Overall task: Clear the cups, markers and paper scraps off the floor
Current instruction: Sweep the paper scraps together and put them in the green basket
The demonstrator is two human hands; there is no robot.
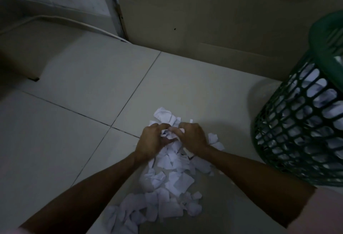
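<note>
White torn paper scraps [167, 181] litter the pale tiled floor [83, 89] at lower centre — left hand [151, 142] and right hand [192, 137] clutch some together (green mesh plastic basket [297, 131] at right).

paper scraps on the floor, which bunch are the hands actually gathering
The white torn paper scraps at the pile's far end, pinched between left hand and right hand; the nearer scraps lie untouched.

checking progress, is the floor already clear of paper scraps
No, a pile of white paper scraps still lies on the floor beside the green basket.
</note>
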